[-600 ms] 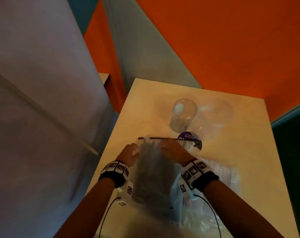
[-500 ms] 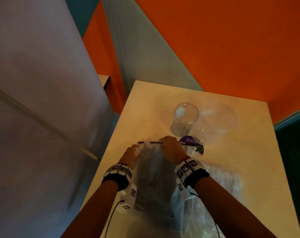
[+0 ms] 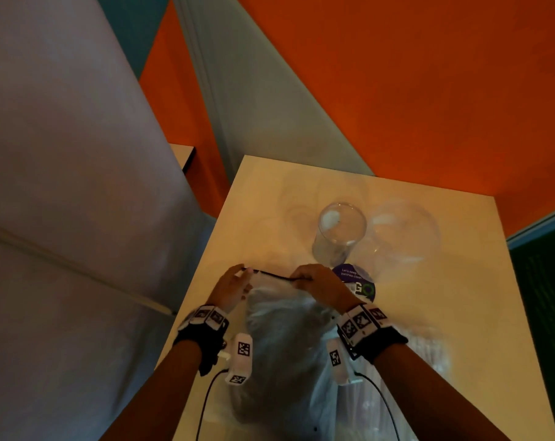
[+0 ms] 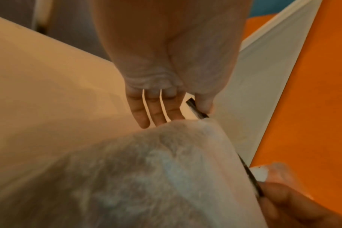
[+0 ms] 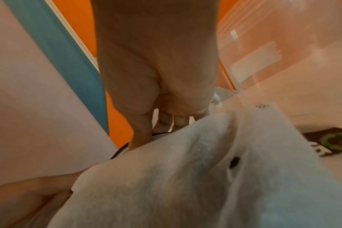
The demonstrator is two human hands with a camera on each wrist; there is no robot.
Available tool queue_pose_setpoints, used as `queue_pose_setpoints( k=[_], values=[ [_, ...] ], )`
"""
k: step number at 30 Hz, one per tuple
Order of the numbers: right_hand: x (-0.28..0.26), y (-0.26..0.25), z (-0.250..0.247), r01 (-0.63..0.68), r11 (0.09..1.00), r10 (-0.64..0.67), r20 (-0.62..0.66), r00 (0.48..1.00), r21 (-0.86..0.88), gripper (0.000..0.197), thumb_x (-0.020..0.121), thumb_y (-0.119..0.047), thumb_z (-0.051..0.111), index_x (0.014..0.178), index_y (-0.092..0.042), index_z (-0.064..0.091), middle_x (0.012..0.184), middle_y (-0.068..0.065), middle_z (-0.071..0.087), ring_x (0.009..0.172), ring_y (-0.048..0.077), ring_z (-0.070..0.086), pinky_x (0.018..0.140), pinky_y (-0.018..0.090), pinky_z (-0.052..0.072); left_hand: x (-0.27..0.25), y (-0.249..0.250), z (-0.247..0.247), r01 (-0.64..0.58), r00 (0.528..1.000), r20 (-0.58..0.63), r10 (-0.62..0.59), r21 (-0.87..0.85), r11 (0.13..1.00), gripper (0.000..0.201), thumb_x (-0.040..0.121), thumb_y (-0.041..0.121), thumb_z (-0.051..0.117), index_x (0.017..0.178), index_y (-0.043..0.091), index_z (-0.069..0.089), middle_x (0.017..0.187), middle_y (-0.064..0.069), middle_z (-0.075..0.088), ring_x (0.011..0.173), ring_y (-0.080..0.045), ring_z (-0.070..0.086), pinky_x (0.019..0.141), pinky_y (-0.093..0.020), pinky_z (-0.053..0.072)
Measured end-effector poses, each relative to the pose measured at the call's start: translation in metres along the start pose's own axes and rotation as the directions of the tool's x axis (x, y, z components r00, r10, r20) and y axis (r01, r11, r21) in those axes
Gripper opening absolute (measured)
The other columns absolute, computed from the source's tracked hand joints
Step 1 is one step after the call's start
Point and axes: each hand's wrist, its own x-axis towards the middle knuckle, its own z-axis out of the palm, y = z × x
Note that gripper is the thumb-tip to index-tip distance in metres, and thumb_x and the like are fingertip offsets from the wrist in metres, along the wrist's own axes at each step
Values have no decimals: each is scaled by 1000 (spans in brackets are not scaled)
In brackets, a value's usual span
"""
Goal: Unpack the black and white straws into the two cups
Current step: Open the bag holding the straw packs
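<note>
Right now both hands work at the top edge of a translucent bag standing on the pale table, its dark contents showing through the frosted plastic as a blurred mass. The left hand pinches the left end of the bag's black strip between thumb and forefinger, while its other three fingers stretch out straight and slightly spread beside the bag's edge. The right hand grips the same strip further right, thumb and curled fingers closed over it; from the right wrist view the fingertips disappear behind the bag's top, so how tightly they press I cannot tell. Just beyond the hands, toward the far side of the table, stand two clear cups: a narrower one and a wider one just to its right, nearly touching. A round purple sticker lies on the table near the right hand. At the right, partly under the right forearm, lies a second clear packet with pale contents.
</note>
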Motion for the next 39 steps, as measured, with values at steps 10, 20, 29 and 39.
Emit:
queue_pose_setpoints(
  k=[10, 20, 29, 39],
  values=[
    [-58, -83, -49, 235, 968, -227, -98, 969, 88, 17, 87, -11, 67, 103, -7, 72, 94, 0, 66, 84, 7, 57, 71, 0, 39, -58, 63, -34, -292, 947, -8, 321, -442, 848, 6, 77, 30, 69, 81, 26, 68, 89, 0, 73, 86, -13, 70, 67, -26, 55],
    [-152, -55, -117, -33, 999, 33, -8, 999, 10, 9, 87, -9, 68, 95, -8, 66, 84, 15, 64, 73, 23, 60, 70, 35, 52, -106, 74, -50, -353, 936, -161, 315, -482, 802, 8, 92, 12, 58, 87, 18, 60, 83, -1, 66, 80, -16, 66, 73, -34, 51],
    [-178, -60, -91, 154, 939, -113, -148, 983, 307, 10, 87, 2, 64, 82, -6, 67, 77, 16, 66, 66, 16, 63, 65, 24, 52, -153, 117, -13, -603, 553, -298, 778, 501, 621, 52, 84, 10, 65, 131, 10, 42, 131, -10, 44, 116, -15, 42, 98, -29, 35],
    [-188, -52, -62, 231, 894, -122, -289, 950, 384, 9, 90, -4, 62, 87, 4, 67, 73, 13, 67, 65, 15, 68, 61, 21, 55, -183, 125, 69, -791, 603, 395, 693, 408, 456, 11, 89, 21, 63, 97, 14, 63, 94, -3, 69, 88, -22, 63, 79, -43, 50]
  ],
)
